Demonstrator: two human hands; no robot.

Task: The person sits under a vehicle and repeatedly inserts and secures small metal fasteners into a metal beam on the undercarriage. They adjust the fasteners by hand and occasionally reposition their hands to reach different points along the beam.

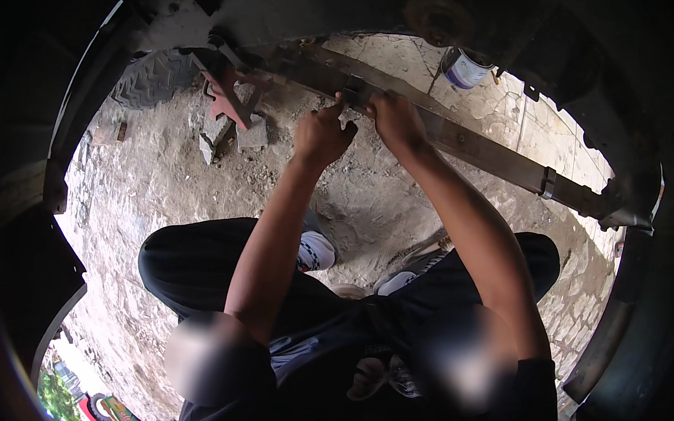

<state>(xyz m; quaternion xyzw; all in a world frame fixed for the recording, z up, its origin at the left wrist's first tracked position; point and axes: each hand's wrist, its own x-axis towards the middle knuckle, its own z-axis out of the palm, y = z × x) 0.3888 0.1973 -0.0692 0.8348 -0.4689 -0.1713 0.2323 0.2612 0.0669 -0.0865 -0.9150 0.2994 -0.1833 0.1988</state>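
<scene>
A long dark leaf spring (483, 145) runs slantwise across the upper part of the view, with a metal clip (549, 182) around it farther right. Another dark clip or bracket (353, 86) stands on the bar between my hands. My left hand (324, 137) reaches up to this bracket, its index finger stretched toward it and its thumb held apart. Just right of the bracket, my right hand (398, 123) is closed against the bar, fingers curled and knuckles up. Its fingertips are hidden, so what it pinches there cannot be made out.
A red jack stand (225, 96) stands at the upper left by broken concrete blocks (252, 131) and a knobbly tire (156, 81). Beyond the bar is a paint can (466, 69). Dark vehicle bodywork (345, 15) arches overhead and along both sides. My bent knees and shoes (316, 252) are below.
</scene>
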